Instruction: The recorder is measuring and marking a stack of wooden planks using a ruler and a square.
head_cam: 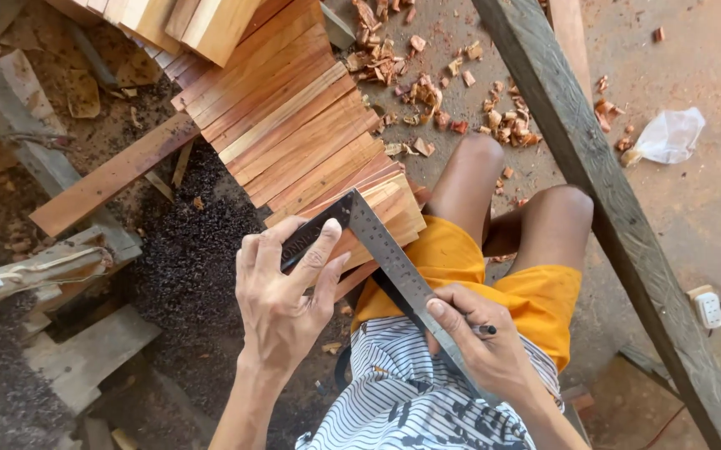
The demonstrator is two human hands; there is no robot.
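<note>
Head view shows the left hand [281,287] gripping the dark stock of a metal try square [377,250], thumb on top; its steel blade runs down to the right hand [481,337], closed around a black pencil [484,330]; reddish wooden strips [294,125] lie just above the left hand, under the square's corner.

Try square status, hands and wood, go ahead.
Left hand pressing the try square onto the wood strips. Right hand holds a pencil against the steel blade. Nothing in the way.
</note>
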